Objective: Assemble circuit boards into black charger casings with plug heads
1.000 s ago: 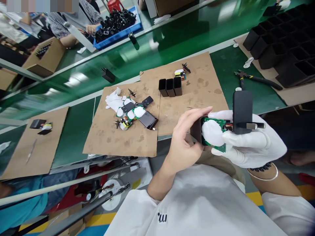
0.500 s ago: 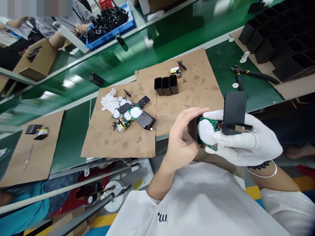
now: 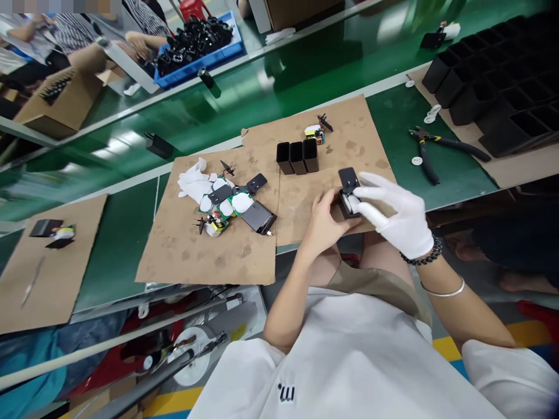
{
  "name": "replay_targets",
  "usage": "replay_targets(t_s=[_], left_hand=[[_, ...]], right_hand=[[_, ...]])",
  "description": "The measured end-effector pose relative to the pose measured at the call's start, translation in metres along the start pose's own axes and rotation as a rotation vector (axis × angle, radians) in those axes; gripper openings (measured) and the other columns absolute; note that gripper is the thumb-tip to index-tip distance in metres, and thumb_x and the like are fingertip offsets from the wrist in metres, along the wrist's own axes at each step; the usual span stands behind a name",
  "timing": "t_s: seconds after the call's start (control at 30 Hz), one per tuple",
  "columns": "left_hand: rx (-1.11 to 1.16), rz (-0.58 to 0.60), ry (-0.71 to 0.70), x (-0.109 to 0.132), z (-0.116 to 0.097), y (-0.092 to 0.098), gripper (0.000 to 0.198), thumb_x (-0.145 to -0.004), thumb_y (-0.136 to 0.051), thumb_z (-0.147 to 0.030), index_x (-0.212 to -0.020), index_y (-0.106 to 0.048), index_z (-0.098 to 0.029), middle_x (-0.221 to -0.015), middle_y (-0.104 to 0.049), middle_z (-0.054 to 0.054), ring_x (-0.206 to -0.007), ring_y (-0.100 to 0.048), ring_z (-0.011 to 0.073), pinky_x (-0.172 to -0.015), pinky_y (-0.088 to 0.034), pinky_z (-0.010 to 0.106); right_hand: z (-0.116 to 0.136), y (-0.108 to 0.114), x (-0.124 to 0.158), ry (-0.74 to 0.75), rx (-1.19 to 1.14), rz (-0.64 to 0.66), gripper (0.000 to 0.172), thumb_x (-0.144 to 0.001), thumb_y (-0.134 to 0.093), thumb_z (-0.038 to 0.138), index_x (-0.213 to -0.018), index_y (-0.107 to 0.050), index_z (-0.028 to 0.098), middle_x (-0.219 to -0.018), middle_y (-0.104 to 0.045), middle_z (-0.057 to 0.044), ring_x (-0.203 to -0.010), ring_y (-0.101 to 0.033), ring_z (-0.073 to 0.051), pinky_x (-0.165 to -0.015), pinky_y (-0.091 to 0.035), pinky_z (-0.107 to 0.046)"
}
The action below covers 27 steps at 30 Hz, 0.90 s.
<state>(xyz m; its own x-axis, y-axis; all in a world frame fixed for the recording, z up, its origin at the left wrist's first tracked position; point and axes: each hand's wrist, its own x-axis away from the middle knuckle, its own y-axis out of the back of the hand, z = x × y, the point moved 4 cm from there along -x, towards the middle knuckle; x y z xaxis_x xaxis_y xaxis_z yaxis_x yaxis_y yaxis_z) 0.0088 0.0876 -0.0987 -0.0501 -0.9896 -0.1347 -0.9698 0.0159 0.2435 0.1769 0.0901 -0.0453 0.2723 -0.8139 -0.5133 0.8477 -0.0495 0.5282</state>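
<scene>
My bare left hand [image 3: 324,220] grips the side of a small black charger housing [image 3: 348,203] that rests on the brown cardboard mat [image 3: 305,192] near its front edge. My white-gloved right hand [image 3: 395,214] pinches the same housing from the right, with a white pad and circuit board inside it and its black lid [image 3: 349,178] standing up behind. Three empty black housings [image 3: 298,156] stand in a row just beyond.
A heap of boards, white pads and black covers [image 3: 227,201] lies on the left mat. Black pliers [image 3: 430,152] lie on the green bench to the right, beside a tray of black housings [image 3: 498,81]. A blue bin of black parts [image 3: 196,41] and other people sit beyond the conveyor.
Both hands have moved forward and down from in front of my body to the mat, carrying the housing with board and lid. The housing now rests on the cardboard.
</scene>
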Motion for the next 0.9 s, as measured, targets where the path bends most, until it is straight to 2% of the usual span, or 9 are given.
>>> replay_targets(t_s=[0.07,0.17,0.27,0.37,0.47,0.6,0.7,0.8,0.9], left_hand=[[0.029,0.065,0.040,-0.001,0.005,0.002,0.071,-0.064,-0.091,-0.024,-0.129,-0.064,-0.025,-0.133,-0.067,0.009,-0.135,-0.055,0.0335,-0.119,-0.041,0.051],[0.075,0.213,0.060,-0.001,0.004,0.005,0.075,-0.062,-0.091,-0.024,-0.132,-0.063,-0.022,-0.137,-0.065,0.011,-0.138,-0.053,0.0347,-0.120,-0.041,0.052],[0.085,0.333,0.064,-0.002,0.002,0.008,0.078,-0.061,-0.092,-0.024,-0.133,-0.063,-0.020,-0.143,-0.061,0.013,-0.141,-0.051,0.0357,-0.121,-0.039,0.052],[0.081,0.355,0.065,-0.003,-0.001,0.010,0.077,-0.061,-0.092,-0.024,-0.132,-0.063,-0.021,-0.144,-0.061,0.013,-0.142,-0.050,0.0359,-0.121,-0.040,0.052],[0.056,0.283,0.070,-0.003,-0.003,0.005,0.076,-0.060,-0.093,-0.025,-0.130,-0.063,-0.020,-0.139,-0.065,0.014,-0.136,-0.056,0.0352,-0.118,-0.043,0.051],[-0.082,-0.002,0.041,0.005,-0.009,-0.009,0.068,-0.064,-0.091,-0.025,-0.125,-0.062,-0.018,-0.129,-0.070,0.014,-0.122,-0.065,0.0329,-0.110,-0.049,0.050],[-0.228,-0.197,-0.004,0.016,-0.016,-0.024,0.058,-0.072,-0.086,-0.027,-0.124,-0.060,-0.020,-0.123,-0.072,0.012,-0.117,-0.067,0.0310,-0.107,-0.049,0.049],[-0.344,-0.306,-0.063,0.025,-0.021,-0.034,0.047,-0.081,-0.076,-0.026,-0.124,-0.058,-0.021,-0.122,-0.073,0.011,-0.115,-0.068,0.0290,-0.106,-0.048,0.047],[-0.381,-0.324,-0.094,0.028,-0.021,-0.038,0.036,-0.089,-0.063,-0.021,-0.124,-0.058,-0.020,-0.122,-0.073,0.012,-0.114,-0.069,0.0276,-0.108,-0.045,0.047]], right_hand=[[-0.007,0.008,-0.010,-0.017,-0.111,0.010,0.034,-0.094,-0.065,0.032,-0.127,-0.070,0.028,-0.148,-0.060,-0.007,-0.138,-0.057,-0.027,-0.119,-0.046,-0.045],[-0.018,0.011,-0.030,-0.043,-0.277,0.333,0.048,-0.089,-0.073,0.042,-0.135,-0.066,0.029,-0.153,-0.055,-0.004,-0.146,-0.048,-0.029,-0.123,-0.042,-0.047],[-0.033,0.010,-0.046,-0.142,-0.383,0.624,0.048,-0.085,-0.075,0.052,-0.126,-0.073,0.026,-0.133,-0.071,-0.004,-0.131,-0.063,-0.028,-0.116,-0.051,-0.044],[-0.045,0.013,-0.054,-0.210,-0.342,0.703,0.045,-0.078,-0.080,0.055,-0.112,-0.080,0.026,-0.117,-0.077,-0.002,-0.114,-0.072,-0.029,-0.108,-0.057,-0.043],[-0.041,0.018,-0.052,-0.215,-0.251,0.587,0.032,-0.076,-0.082,0.051,-0.101,-0.083,0.031,-0.105,-0.080,0.001,-0.103,-0.076,-0.028,-0.102,-0.060,-0.044],[-0.010,0.021,-0.032,-0.193,-0.097,0.236,0.012,-0.084,-0.078,0.038,-0.092,-0.082,0.031,-0.099,-0.080,0.002,-0.095,-0.077,-0.025,-0.094,-0.062,-0.040],[0.015,0.015,-0.012,-0.161,0.137,0.049,0.015,-0.087,-0.075,0.032,-0.099,-0.081,0.025,-0.100,-0.080,-0.002,-0.091,-0.076,-0.023,-0.084,-0.061,-0.034],[0.032,0.005,0.000,-0.141,0.464,-0.030,0.015,-0.088,-0.072,0.031,-0.099,-0.079,0.022,-0.099,-0.079,-0.004,-0.089,-0.073,-0.023,-0.077,-0.056,-0.033],[0.039,-0.004,0.004,-0.128,0.641,-0.045,0.011,-0.090,-0.068,0.029,-0.089,-0.076,0.022,-0.094,-0.078,-0.006,-0.085,-0.070,-0.023,-0.072,-0.051,-0.033]])
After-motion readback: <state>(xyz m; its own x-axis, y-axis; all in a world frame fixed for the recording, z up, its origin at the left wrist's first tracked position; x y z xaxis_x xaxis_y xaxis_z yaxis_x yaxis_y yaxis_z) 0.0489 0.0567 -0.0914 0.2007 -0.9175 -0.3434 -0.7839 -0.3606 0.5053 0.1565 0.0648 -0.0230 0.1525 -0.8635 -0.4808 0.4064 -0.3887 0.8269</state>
